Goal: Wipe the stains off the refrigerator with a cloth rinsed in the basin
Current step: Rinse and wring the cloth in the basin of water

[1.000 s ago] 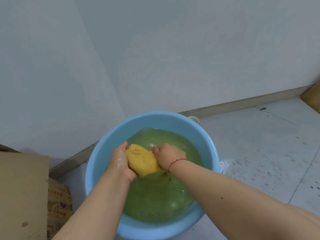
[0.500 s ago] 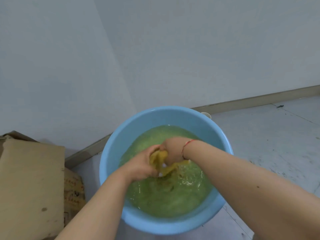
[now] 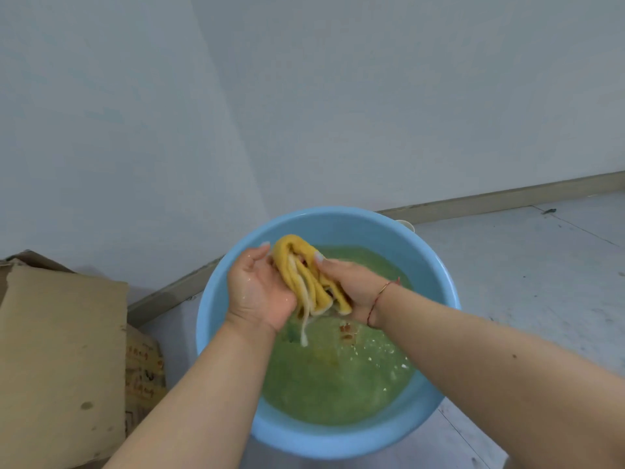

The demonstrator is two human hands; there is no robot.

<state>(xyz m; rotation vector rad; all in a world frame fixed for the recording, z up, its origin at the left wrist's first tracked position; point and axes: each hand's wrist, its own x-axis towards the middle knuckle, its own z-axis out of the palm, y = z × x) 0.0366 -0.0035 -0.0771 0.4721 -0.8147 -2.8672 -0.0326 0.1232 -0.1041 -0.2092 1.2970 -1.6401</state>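
Observation:
A wet yellow cloth (image 3: 304,275), bunched into folds with pale edges, hangs just above the greenish water (image 3: 338,384) in a light blue basin (image 3: 338,218) on the floor. My left hand (image 3: 260,292) holds the cloth from the left, palm turned toward me. From the right, my right hand (image 3: 351,286), with a red string at the wrist, grips it with the thumb on top. A thin stream of water runs from the cloth's lower end into the basin. No refrigerator is recognisable in view.
A brown cardboard box (image 3: 57,350) stands on the floor at the left, close to the basin. Pale walls meet behind the basin, with a baseboard (image 3: 507,194) along the floor. A small white object (image 3: 407,225) peeks from behind the basin's rim. Grey tiles (image 3: 524,272) lie to the right.
Both hands have lifted the cloth out of the water, and it now hangs dripping between them. The view has shifted so the basin sits further right.

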